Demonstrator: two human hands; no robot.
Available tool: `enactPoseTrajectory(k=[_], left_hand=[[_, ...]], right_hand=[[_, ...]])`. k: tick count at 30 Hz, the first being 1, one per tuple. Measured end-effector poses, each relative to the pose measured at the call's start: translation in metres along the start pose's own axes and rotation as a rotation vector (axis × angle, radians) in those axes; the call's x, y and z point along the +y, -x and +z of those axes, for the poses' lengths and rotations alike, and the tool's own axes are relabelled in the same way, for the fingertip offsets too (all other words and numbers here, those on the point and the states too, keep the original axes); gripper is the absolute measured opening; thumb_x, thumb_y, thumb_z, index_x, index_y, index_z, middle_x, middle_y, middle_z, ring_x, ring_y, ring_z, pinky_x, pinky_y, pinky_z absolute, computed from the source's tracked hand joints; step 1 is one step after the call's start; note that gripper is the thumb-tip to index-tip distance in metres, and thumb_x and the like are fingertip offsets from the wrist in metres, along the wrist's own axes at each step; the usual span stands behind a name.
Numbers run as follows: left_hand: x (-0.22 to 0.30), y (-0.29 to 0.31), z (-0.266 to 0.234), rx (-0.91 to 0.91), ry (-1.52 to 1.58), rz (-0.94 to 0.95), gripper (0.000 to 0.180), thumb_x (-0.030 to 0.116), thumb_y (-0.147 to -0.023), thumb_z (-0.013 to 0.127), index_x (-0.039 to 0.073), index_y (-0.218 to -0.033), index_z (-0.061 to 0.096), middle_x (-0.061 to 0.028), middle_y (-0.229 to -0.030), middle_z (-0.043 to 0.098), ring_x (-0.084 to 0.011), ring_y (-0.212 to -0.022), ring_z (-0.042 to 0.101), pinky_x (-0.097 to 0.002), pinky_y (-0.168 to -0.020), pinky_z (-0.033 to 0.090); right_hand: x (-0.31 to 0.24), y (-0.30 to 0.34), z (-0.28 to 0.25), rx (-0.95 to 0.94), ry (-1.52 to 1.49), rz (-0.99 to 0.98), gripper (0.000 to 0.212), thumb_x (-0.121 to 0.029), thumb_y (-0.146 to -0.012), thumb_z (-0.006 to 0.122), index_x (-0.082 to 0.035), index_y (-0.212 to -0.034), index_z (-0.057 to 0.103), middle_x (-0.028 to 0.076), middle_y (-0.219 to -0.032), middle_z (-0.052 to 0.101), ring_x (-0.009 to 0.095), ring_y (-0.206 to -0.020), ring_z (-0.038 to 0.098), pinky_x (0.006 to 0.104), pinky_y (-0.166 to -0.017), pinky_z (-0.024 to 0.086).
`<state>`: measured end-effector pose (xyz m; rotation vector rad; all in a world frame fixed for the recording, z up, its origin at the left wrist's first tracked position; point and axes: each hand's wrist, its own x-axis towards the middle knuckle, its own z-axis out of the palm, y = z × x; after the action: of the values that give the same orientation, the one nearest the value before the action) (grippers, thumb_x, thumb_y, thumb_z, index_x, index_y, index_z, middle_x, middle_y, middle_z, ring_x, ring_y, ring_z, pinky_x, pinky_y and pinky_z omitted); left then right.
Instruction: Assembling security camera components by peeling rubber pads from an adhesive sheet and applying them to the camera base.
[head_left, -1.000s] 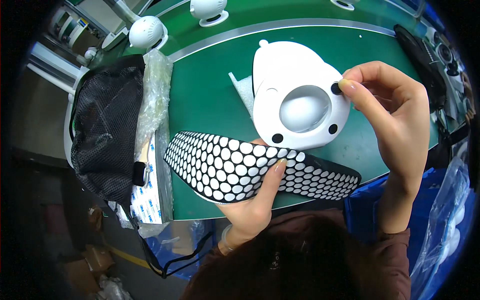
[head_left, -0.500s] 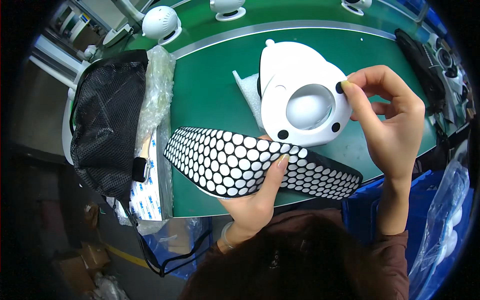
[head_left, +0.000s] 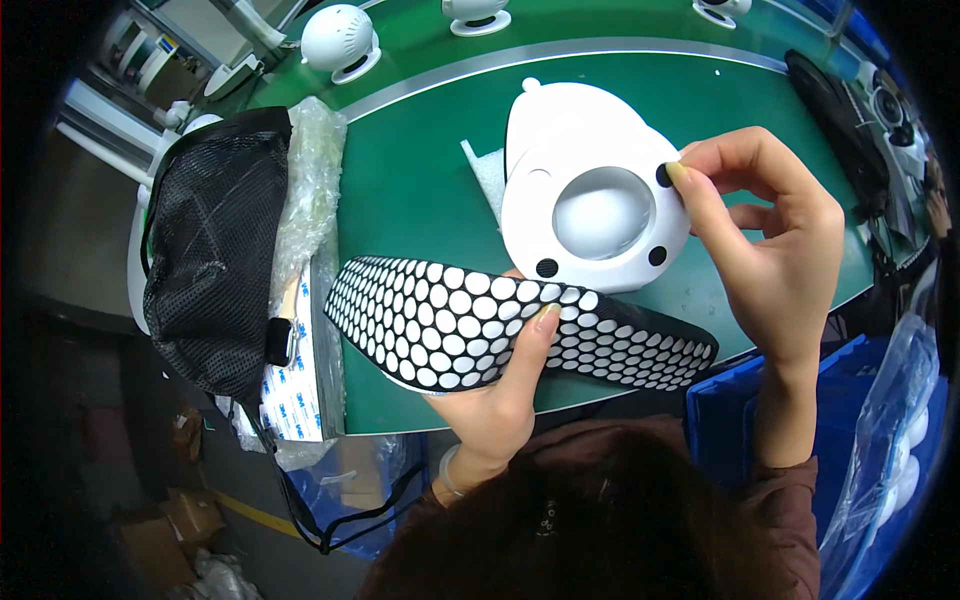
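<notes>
My left hand (head_left: 497, 405) is closed on a curved black sheet of round white-faced adhesive pads (head_left: 440, 320), thumb on top. Part of the sheet's right half shows bare black. Beyond it lies a white fan (head_left: 580, 120), its ring-shaped base (head_left: 610, 275) facing up. Two black round pads sit on the base, a lower-left pad (head_left: 547, 268) and a lower-right pad (head_left: 657, 256). At the upper-right edge of the ring, my right hand (head_left: 775, 225) presses a third black round pad (head_left: 663, 174) with its thumb, fingers curled behind the rim.
On the left lie a black mesh bag (head_left: 220, 250), clear bubble wrap (head_left: 312, 190) and printed white sheets (head_left: 292, 395). White foam (head_left: 488, 180) is beside the fan. Finished-looking white fans (head_left: 340, 40) stand at the back. A blue bin (head_left: 725, 400) is at the right.
The fan, the sheet and both hands appear slightly further left in the picture. The right thumb still presses at the upper-right pad, and the left hand keeps its grip.
</notes>
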<state>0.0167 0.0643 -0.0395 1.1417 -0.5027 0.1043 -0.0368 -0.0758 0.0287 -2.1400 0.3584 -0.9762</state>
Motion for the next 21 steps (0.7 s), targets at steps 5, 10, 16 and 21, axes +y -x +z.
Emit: enactPoseTrajectory(k=[5,10,16,21], left_hand=[[0.0,0.001,-0.004,0.025,-0.006,-0.026,0.031,-0.009,-0.064,0.061,-0.009,-0.093,0.049,-0.0114,-0.085,0.056,-0.0141,-0.075,0.055,-0.023,-0.069,0.045],[0.001,0.0,-0.001,0.015,-0.003,-0.03,0.031,-0.009,-0.064,0.061,-0.009,-0.093,0.049,-0.0112,-0.085,0.056,-0.0132,-0.073,0.055,-0.0217,-0.067,0.044],[0.004,0.001,-0.004,-0.002,-0.055,-0.033,0.03,-0.007,-0.065,0.061,-0.009,-0.092,0.049,-0.0111,-0.084,0.056,-0.0131,-0.074,0.054,-0.0226,-0.068,0.043],[0.011,0.009,-0.022,-0.03,-0.122,-0.074,0.033,-0.009,-0.064,0.058,-0.008,-0.096,0.049,-0.0114,-0.089,0.055,-0.0145,-0.078,0.052,-0.024,-0.073,0.04]], right_hand=[[0.003,0.001,0.007,0.023,-0.058,-0.025,0.007,-0.002,-0.073,0.058,0.002,-0.078,0.055,0.005,-0.075,0.057,0.007,-0.068,0.054,0.0152,-0.048,0.044],[0.012,-0.001,0.001,-0.242,-0.268,0.18,0.012,-0.009,-0.078,0.053,0.003,-0.082,0.056,0.006,-0.071,0.057,0.007,-0.062,0.054,0.0151,-0.047,0.043],[0.02,-0.002,0.004,-0.275,-0.401,0.15,0.023,-0.015,-0.082,0.047,0.004,-0.093,0.055,0.008,-0.076,0.058,0.008,-0.064,0.054,0.0169,-0.051,0.043],[-0.002,0.018,-0.018,0.01,-0.093,-0.025,0.025,-0.016,-0.08,0.045,0.003,-0.093,0.056,0.01,-0.085,0.059,0.015,-0.077,0.054,0.0232,-0.061,0.042]])
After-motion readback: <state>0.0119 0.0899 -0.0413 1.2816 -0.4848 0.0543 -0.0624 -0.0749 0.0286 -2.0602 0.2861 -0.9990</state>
